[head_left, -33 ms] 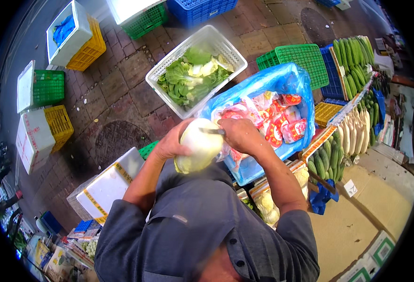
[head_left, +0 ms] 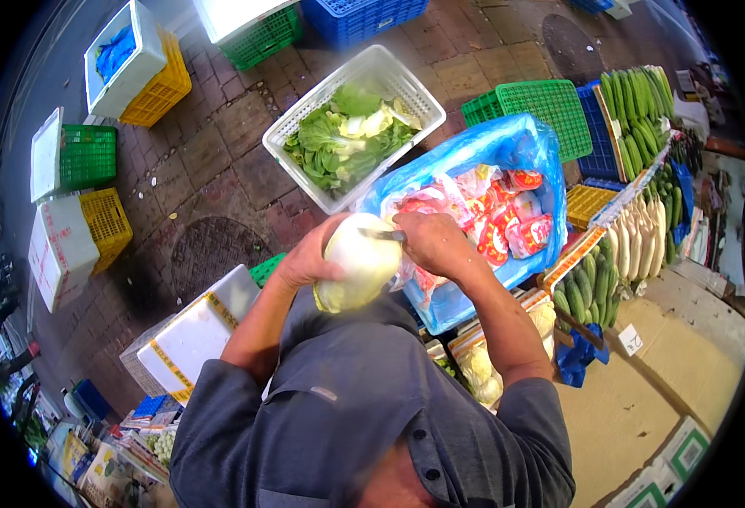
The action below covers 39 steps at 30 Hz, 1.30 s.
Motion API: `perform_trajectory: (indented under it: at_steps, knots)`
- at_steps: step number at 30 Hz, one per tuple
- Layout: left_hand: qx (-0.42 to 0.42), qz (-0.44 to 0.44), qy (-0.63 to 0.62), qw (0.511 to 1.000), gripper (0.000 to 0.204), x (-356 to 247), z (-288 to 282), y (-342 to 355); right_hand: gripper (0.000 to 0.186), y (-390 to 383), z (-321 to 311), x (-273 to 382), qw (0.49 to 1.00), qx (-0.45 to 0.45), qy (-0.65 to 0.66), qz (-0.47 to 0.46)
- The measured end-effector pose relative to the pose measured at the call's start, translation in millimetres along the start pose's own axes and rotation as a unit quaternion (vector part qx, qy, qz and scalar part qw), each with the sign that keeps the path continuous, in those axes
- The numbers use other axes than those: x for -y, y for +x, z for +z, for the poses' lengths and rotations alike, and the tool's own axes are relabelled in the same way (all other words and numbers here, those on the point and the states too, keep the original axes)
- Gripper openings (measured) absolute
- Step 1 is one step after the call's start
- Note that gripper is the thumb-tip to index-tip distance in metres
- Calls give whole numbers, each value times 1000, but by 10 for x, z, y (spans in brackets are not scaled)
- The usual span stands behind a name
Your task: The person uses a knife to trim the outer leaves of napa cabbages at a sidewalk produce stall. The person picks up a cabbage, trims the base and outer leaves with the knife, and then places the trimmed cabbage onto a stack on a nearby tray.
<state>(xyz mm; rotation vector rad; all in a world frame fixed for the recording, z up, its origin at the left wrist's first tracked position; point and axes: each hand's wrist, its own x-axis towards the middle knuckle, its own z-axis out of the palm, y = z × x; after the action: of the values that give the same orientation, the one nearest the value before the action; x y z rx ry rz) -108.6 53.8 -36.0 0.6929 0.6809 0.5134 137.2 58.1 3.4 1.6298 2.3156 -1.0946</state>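
A pale napa cabbage (head_left: 357, 269) is held upright in front of my body, its base end facing up. Around its left side my left hand (head_left: 311, 256) is closed. My right hand (head_left: 430, 244) grips a knife (head_left: 382, 235), whose dark blade lies against the cabbage near its top; the handle is hidden in my fingers. Just beyond, a white perforated crate (head_left: 303, 123) holds loose green and pale leaves (head_left: 338, 142). Under and beside my right hand is a crate lined with a blue plastic bag (head_left: 465, 148), full of red and white wrapped bundles (head_left: 495, 224).
White foam boxes (head_left: 203, 334) and yellow crates (head_left: 108, 229) stand on the paving at left. Green crates (head_left: 550, 110) and blue crates (head_left: 364, 21) are farther off. At right a stall bears cucumbers (head_left: 588, 292), white radishes (head_left: 640, 237), long green gourds (head_left: 639, 106) and cardboard (head_left: 609, 423).
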Motion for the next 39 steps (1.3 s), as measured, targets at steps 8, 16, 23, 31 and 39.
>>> perform_trajectory:
  at_steps: [8, 16, 23, 31, 39]
  knots:
    - [-21, 12, 11, 1000, 114, 18, -61, -41, 24, 206, 405, -306, 997, -51, -2, 64]
    - [-44, 47, -43, 997, 109, 13, -96, -24, 28, 223, 535, -371, 927, -208, 306, 64]
    - [-8, 37, 13, 999, 110, -136, -46, 121, 48, 77, -284, 235, 960, -202, 193, -12]
    - [-7, 1, -105, 994, 115, -61, 106, -49, 25, 509, -122, -141, 904, -223, 362, 52]
    - [-73, 72, -312, 945, 98, -62, 143, -49, 34, 578, 61, -667, 651, -38, 755, 70]
